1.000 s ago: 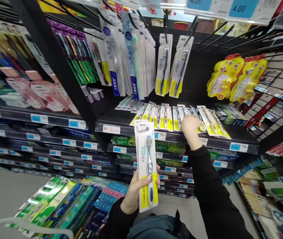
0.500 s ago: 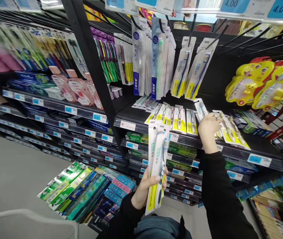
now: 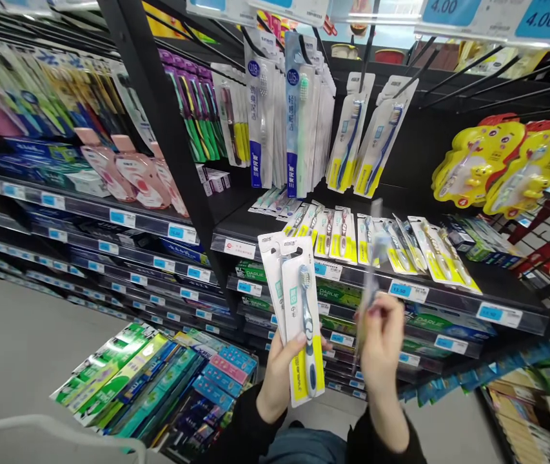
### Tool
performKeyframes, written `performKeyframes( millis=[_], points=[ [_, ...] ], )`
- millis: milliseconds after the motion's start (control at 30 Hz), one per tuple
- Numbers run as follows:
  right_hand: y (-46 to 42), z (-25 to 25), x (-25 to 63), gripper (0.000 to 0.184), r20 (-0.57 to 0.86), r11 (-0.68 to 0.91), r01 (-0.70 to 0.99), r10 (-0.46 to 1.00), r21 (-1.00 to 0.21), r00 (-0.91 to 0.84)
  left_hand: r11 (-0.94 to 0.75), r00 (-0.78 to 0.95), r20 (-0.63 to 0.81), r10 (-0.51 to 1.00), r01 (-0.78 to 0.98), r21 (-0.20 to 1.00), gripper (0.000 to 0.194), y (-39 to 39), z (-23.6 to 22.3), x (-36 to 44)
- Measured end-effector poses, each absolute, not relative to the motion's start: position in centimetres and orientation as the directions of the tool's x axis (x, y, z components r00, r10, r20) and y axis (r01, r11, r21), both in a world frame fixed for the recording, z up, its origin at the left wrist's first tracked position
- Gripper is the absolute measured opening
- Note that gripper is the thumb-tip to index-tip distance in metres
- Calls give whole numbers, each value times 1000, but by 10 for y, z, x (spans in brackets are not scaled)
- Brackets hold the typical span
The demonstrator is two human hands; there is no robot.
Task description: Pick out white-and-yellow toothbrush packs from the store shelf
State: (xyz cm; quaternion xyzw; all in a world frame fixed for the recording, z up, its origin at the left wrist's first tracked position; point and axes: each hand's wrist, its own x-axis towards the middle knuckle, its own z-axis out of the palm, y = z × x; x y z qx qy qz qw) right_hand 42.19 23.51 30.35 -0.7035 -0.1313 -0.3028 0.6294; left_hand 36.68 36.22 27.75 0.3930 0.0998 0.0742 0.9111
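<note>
Two overlapping packaged toothbrushes point(image 3: 298, 322), white and yellow with a blue-grey brush showing on the front one, are gripped low down by my left hand point(image 3: 278, 374). My right hand point(image 3: 385, 341) is closed on another packaged toothbrush point(image 3: 369, 283), seen nearly edge-on and blurred, a little right of the first ones and apart from them. Behind it, more packaged toothbrushes point(image 3: 398, 248) lie in a row along the black shelf point(image 3: 229, 222). Above that row, similar blue toothbrushes point(image 3: 374, 151) hang on hooks.
Yellow duck-shaped packs point(image 3: 482, 164) hang at the right. Pink bottles point(image 3: 142, 177) stand on the left shelves. Green toothpaste boxes point(image 3: 337, 293) fill lower shelves. Stacked boxes point(image 3: 144, 380) sit low at the left, near a white curved bar point(image 3: 52, 422).
My right hand has drawn back from the shelf towards me, lifting a packaged toothbrush. The packs in my left hand have fanned apart and turned more to face me.
</note>
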Motion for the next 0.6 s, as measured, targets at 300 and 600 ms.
performKeyframes(
  millis=[300,600],
  points=[
    [259,272,375,20,645,-403,561,-101,-723,758,527,922,-96,375,-127,840,74,345,267,365],
    [268,261,366,40,585,-328,543,-38,-773,810,370,971,88,223,-168,914,74,353,280,358]
  ],
)
